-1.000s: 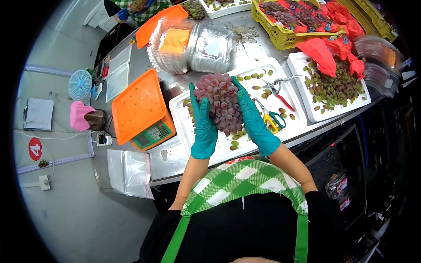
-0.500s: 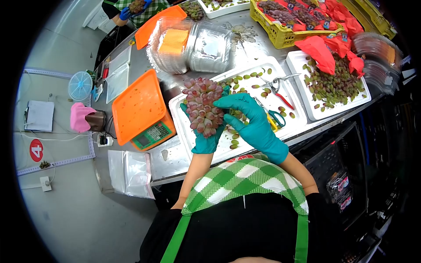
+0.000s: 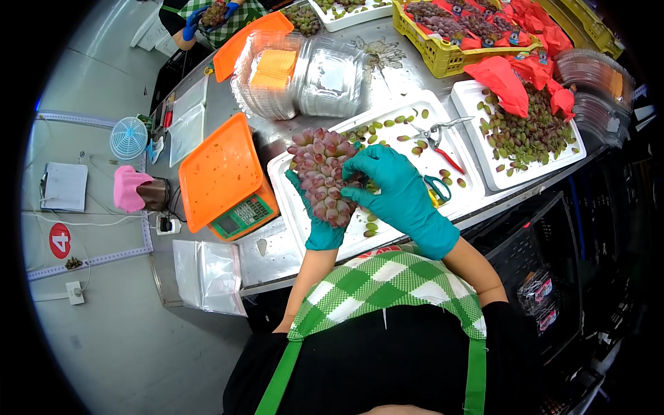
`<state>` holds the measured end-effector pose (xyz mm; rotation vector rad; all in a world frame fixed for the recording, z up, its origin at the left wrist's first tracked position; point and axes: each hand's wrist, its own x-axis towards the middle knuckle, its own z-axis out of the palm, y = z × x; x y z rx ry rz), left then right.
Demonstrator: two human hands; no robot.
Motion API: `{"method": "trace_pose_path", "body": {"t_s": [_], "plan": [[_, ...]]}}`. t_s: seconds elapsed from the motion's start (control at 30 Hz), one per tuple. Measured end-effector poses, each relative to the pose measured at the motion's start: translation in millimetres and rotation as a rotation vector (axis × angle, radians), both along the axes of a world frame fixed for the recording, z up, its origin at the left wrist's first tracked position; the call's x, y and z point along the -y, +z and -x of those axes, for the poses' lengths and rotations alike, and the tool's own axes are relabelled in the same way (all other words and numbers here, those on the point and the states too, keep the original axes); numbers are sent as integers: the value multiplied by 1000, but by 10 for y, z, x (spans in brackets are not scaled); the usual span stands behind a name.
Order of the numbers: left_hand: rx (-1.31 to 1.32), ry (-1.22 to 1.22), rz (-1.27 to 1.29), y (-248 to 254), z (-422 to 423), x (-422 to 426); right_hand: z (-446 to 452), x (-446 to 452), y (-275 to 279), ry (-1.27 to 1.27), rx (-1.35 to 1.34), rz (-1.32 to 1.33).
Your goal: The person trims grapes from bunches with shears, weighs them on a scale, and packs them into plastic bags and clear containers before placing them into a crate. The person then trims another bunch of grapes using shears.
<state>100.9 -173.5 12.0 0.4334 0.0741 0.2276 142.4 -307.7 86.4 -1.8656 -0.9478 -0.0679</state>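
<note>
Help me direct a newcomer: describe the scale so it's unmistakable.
On the metal table, find the white tray beneath the nearest bunch of grapes. Left of it in the picture sits the scale, orange-topped. Its green keypad panel sets it apart from the orange tray farther back.

A white number 4 stands on the red oval sign (image 3: 59, 241) on the wall (image 3: 107, 238) to your left; the scale's keypad (image 3: 250, 209) shows markings too small to read.

My station is in a fruit-packing workroom. Identifying features: metal worktable (image 3: 404, 75), digital scale (image 3: 225, 169), stacked clear containers (image 3: 332, 76), yellow crate (image 3: 453, 62) of bunched fruit (image 3: 432, 24), white tray (image 3: 494, 181) of loose grapes (image 3: 532, 135), the grape bunch (image 3: 319, 169) I hold, and an aproned co-worker (image 3: 183, 41).
</note>
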Motion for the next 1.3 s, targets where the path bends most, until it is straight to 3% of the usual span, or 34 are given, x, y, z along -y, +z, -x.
{"method": "trace_pose_path", "body": {"t_s": [0.43,0.63,0.73,0.83,1.07,1.3], "plan": [[52,-87,57,9,-21,-4,28,36,-180,96,-323,-92],[-30,-54,-90,100,-2,-7,24,40,-181,77,-113,-40],[42,-125,73,-62,-13,-95,62,-4,-159,-29,35,28],[42,-110,95,-23,-15,-47,16,47,-283,64,-120,-59],[104,-146,248,-57,-67,-90,68,6,-229,-47,-136,-245],[97,-164,446,-65,2,-125,-20,99,-402,-247,-154,8]]}}
